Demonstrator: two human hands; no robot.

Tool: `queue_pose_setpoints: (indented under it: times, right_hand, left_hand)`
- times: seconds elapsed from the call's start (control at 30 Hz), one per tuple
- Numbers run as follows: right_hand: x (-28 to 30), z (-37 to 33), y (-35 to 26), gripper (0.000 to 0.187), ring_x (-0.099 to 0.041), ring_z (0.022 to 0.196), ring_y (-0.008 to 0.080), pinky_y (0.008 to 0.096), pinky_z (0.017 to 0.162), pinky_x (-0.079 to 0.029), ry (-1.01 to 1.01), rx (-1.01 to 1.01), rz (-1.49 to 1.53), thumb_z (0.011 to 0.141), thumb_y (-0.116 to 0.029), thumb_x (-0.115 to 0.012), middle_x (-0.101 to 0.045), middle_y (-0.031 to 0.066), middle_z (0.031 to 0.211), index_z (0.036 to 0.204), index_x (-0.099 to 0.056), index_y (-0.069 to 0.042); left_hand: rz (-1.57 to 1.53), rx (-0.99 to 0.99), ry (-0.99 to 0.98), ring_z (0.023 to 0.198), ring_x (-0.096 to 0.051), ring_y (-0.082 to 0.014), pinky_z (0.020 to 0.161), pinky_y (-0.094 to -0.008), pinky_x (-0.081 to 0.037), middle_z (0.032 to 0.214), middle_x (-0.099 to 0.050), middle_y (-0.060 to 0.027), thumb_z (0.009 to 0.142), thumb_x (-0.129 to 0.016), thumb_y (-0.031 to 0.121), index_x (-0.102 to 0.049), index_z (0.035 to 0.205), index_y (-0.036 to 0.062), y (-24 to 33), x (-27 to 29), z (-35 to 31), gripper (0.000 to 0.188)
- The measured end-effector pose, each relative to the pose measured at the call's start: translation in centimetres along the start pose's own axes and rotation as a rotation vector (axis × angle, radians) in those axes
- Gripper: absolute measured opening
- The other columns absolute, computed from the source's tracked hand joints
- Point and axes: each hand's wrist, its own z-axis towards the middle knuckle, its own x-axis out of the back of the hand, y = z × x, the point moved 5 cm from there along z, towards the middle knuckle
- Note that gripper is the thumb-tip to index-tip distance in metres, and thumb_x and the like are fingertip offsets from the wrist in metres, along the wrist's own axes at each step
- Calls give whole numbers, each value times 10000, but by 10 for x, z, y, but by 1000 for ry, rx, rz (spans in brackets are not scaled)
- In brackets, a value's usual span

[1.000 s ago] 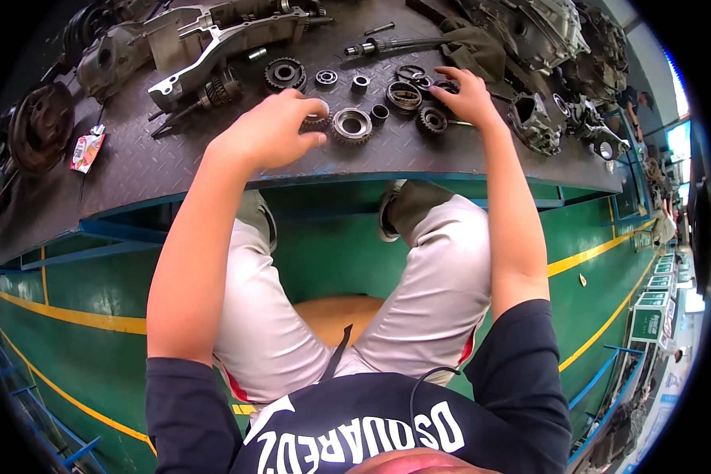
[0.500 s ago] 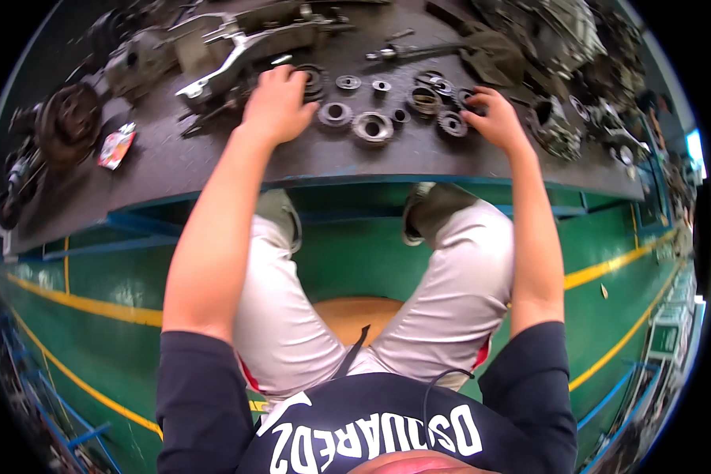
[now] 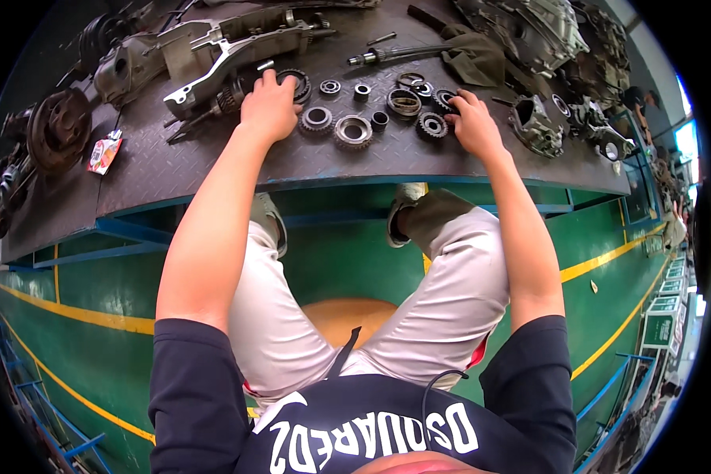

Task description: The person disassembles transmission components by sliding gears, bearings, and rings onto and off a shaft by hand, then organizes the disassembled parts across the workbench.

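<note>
My left hand (image 3: 270, 109) rests over the table with its thumb spread from the fingers, beside a large dark gear (image 3: 300, 85). A geared shaft (image 3: 231, 96) lies just left of it, partly covered. My right hand (image 3: 475, 126) is open, fingertips and thumb at the right rim of a dark gear (image 3: 443, 98). Between my hands are a toothed gear (image 3: 317, 119), a wide gear ring (image 3: 353, 131), a small dark sleeve (image 3: 379, 121), a bearing (image 3: 330, 87), a small bushing (image 3: 362, 92), a bronze-toned ring (image 3: 404, 103) and another gear (image 3: 432, 125).
A long metal shaft (image 3: 395, 54) and dark cloth (image 3: 474, 59) lie farther back. Cast housings (image 3: 229, 47) stand at the back left, with another casting (image 3: 537, 126) at right. A red-and-white packet (image 3: 104, 154) lies near a rusty drum (image 3: 59, 130). The bench's blue edge (image 3: 355, 182) runs above my knees.
The whole view has shifted slightly, and the picture is sharper. Both hands stay beside the same gears, and the parts between them keep their arrangement.
</note>
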Motion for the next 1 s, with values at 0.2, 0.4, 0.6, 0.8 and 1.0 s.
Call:
queue_pose_setpoints:
  times: [0.2, 0.4, 0.6, 0.8, 1.0]
  right_hand:
    - [-7, 6, 48, 335, -647, 1210, 409, 437, 1035, -499, 158, -194, 381, 1039, -238, -672, -717, 208, 1255, 1242, -708, 25]
    - [-2, 6, 71, 296, -659, 1158, 386, 427, 1031, -503, 292, -188, 424, 999, -212, -721, -705, 218, 1201, 1177, -737, 24]
    - [1, -6, 60, 258, -632, 1205, 400, 432, 1048, -521, 296, -24, 200, 909, -101, -791, -642, 223, 1308, 1139, -758, 10]
    - [8, -9, 42, 320, -629, 1228, 397, 432, 1070, -516, 205, -3, 172, 869, -105, -836, -616, 213, 1356, 1148, -743, 19]
    - [4, -9, 44, 328, -624, 1235, 402, 440, 1071, -514, 184, 6, 174, 887, -123, -822, -605, 210, 1377, 1172, -732, 12]
  left_hand:
    - [-102, 40, -38, 1304, -587, -440, 1046, -510, -553, 1427, -496, -246, 954, -774, 259, -541, 1407, 92, 4, -6, 6, 536]
    - [-120, 74, -65, 1290, -608, -442, 1032, -521, -561, 1428, -521, -244, 929, -802, 313, -574, 1432, 114, 4, -2, 10, 587]
    - [-118, 79, -58, 1311, -597, -423, 1054, -515, -550, 1430, -531, -237, 915, -817, 348, -639, 1403, 124, 8, -2, 11, 566]
    - [-138, 64, -93, 1334, -596, -401, 1075, -492, -555, 1436, -552, -230, 873, -850, 360, -704, 1312, 87, 7, 7, 7, 537]
    - [-186, 85, -202, 1370, -571, -381, 1109, -483, -535, 1476, -549, -214, 855, -761, 254, -720, 1320, 100, 3, 15, 7, 491]
